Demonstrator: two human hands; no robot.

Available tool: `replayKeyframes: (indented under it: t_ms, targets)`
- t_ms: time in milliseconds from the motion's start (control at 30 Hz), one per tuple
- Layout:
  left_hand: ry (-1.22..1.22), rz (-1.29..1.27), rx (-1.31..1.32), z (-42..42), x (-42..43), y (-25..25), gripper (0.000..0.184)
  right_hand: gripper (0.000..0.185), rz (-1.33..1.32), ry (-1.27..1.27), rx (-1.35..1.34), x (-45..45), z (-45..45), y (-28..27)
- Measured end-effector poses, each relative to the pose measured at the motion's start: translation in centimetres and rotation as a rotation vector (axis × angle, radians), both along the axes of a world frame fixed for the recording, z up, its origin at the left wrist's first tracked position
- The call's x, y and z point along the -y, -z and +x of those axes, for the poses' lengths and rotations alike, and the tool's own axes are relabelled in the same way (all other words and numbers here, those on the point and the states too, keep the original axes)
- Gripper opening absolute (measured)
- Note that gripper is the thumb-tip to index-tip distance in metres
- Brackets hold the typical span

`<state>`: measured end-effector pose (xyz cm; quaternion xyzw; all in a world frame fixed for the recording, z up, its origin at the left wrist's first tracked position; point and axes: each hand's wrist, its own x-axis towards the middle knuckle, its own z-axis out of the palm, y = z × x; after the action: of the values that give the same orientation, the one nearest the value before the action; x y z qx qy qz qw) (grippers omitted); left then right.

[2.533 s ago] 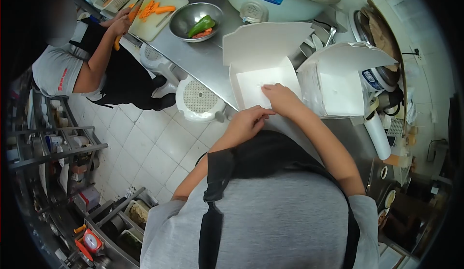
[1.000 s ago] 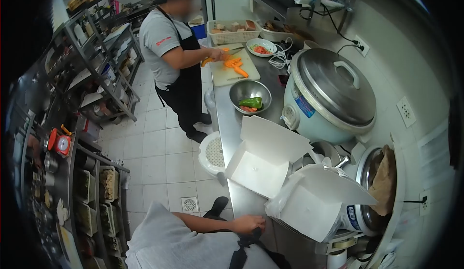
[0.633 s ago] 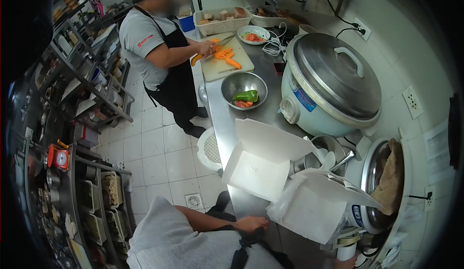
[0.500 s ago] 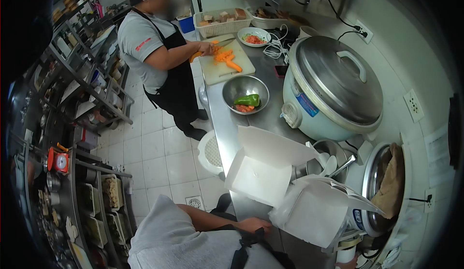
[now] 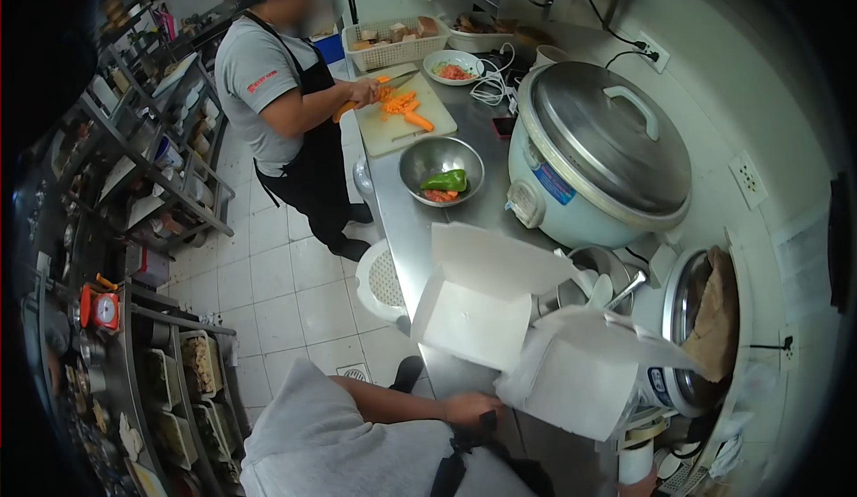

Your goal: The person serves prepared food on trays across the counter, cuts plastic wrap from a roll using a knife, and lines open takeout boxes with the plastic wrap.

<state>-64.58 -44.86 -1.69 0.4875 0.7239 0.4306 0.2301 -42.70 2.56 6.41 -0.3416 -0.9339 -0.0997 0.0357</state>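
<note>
My left hand (image 5: pixel 471 410) rests at the steel counter's front edge, near an open white carton box (image 5: pixel 564 381); its fingers are not clear. At the bottom right, only a sliver of my right hand (image 5: pixel 639 488) shows, against a white cylinder (image 5: pixel 636 463). Whether it grips the cylinder cannot be made out. Another open white carton box (image 5: pixel 473 323) stands behind the nearer box, its lid raised. Clear plastic shows around the nearer box.
Across the counter (image 5: pixel 397 229), a co-worker (image 5: pixel 277 95) cuts carrot on a cutting board (image 5: pixel 406 113). A metal bowl (image 5: pixel 469 151) holds a green pepper. A large rice cooker (image 5: pixel 580 202) stands by the wall. A pot (image 5: pixel 571 296) holds utensils. Shelves (image 5: pixel 161 301) line the left.
The view has shifted slightly, so the counter and its things sit a little further left and up. My left hand stays by the counter edge. No object has visibly been moved.
</note>
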Motion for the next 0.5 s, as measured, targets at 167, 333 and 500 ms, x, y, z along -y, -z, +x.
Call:
replayKeyframes:
  t_ms: [167, 333, 500]
  targets:
    - [-0.246, -0.015, -0.207, 2.1, -1.7, 0.0, 0.007, 0.102, -0.369, -0.057, 0.142, -7.5, 2.8, 0.5]
    - [-0.456, -0.010, -0.212, 5.6, -4.1, -1.1, 0.006, 0.120, -0.779, -0.181, 0.014, -11.0, 3.0, 1.6]
    - [-0.154, 0.098, -0.270, 13.9, -10.5, -3.0, 0.011, 0.114, -0.310, -0.184, -0.058, -3.8, 6.9, -2.2]
